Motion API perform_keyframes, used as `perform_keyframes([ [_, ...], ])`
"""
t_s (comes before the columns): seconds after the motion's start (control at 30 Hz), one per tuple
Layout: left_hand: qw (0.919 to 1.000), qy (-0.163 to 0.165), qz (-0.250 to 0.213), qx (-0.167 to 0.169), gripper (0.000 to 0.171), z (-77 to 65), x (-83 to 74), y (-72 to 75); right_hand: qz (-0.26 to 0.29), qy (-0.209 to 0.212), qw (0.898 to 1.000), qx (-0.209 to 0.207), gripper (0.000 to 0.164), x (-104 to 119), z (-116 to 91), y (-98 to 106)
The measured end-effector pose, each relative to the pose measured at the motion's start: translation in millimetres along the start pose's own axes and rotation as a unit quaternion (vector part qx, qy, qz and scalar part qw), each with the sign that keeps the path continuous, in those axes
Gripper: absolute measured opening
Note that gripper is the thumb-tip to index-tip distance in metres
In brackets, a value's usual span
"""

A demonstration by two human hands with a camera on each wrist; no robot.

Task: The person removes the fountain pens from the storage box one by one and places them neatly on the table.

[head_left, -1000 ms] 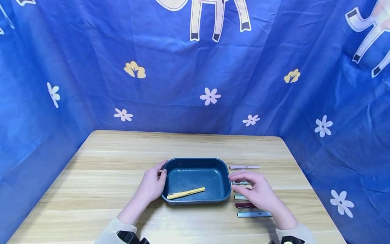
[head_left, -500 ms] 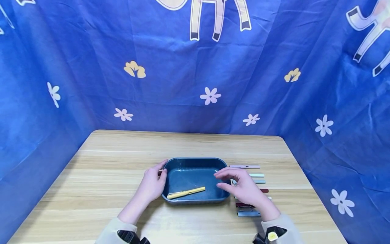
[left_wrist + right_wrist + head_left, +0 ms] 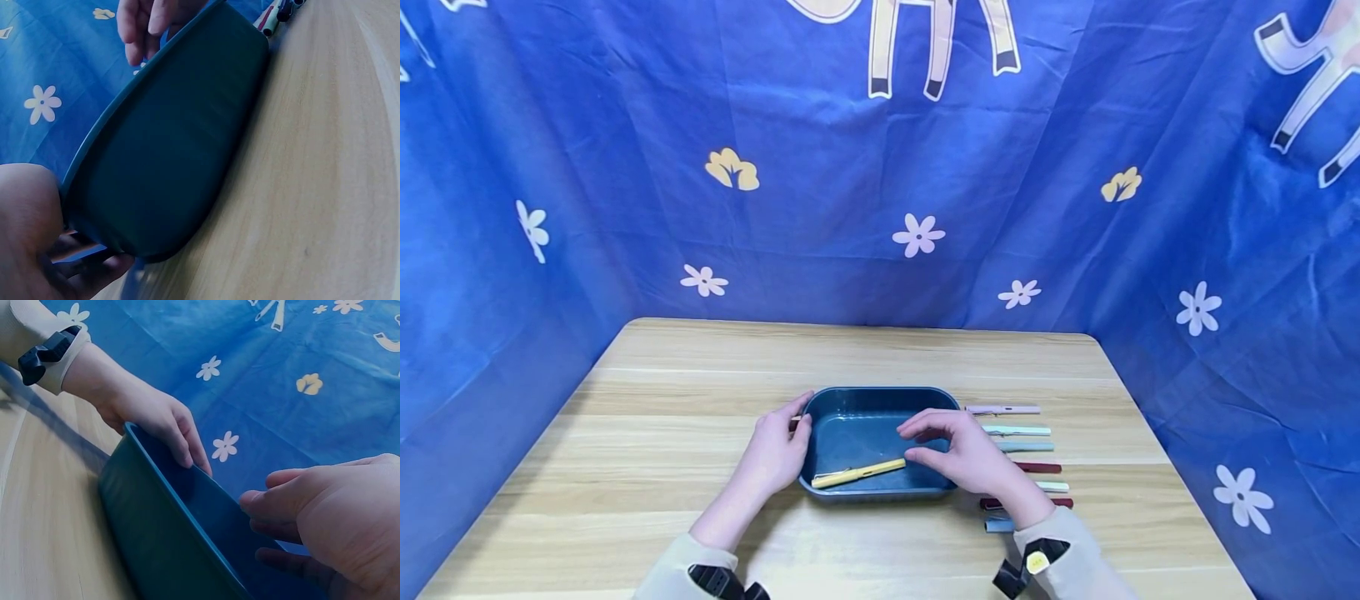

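A dark teal rectangular box sits on the table, with one yellow pen lying slantwise inside along its near wall. My left hand grips the box's left end. In the right wrist view the thumb of that left hand hooks over the rim into the box, and in the left wrist view its fingers lie against the outside. Over the right half of the box hovers my right hand, thumb and fingers parted, nothing between them. Its fingertips are near the yellow pen's right end but do not appear to touch it.
Right of the box lies a column of capped pens: lilac, mint, light blue, dark red and others, partly covered by the right forearm. A blue patterned cloth stands around the wooden table.
My right hand has moved left from the pens beside the box to above its inside. The left hand, the box and the yellow pen have stayed put.
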State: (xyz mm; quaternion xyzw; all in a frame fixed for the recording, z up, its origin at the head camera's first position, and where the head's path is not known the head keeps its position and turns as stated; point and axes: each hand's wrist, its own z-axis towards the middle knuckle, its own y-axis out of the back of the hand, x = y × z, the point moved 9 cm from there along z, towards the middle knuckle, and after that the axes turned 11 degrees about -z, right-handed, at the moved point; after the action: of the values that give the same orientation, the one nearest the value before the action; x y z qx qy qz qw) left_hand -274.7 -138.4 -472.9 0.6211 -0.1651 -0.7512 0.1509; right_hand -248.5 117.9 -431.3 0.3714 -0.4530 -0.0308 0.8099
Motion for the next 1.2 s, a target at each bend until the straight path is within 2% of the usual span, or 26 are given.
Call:
perform_keyframes([
  [0.37, 1.0000, -0.005, -0.003, -0.001, 0.045, 0.2, -0.7, 0.8, 0.006, -0.010, 1.000, 0.029, 0.023, -1.1, 20.0, -17.7],
  [0.6, 0.9999, -0.004, -0.011, -0.001, 0.045, -0.5, -1.7, 0.7, -0.028, 0.002, 0.998, 0.055, 0.024, -5.6, 26.2, -31.5],
  [0.9, 0.9999, -0.004, -0.010, -0.002, 0.045, -0.7, -0.8, 1.1, -0.070, -0.055, 0.991, 0.104, 0.025, -16.8, 31.2, -44.7],
  [1.2, 1.0000, -0.005, -0.008, -0.002, 0.045, -1.3, -1.2, 1.1, -0.058, -0.079, 0.985, 0.142, 0.024, -23.0, 37.7, -57.4],
])
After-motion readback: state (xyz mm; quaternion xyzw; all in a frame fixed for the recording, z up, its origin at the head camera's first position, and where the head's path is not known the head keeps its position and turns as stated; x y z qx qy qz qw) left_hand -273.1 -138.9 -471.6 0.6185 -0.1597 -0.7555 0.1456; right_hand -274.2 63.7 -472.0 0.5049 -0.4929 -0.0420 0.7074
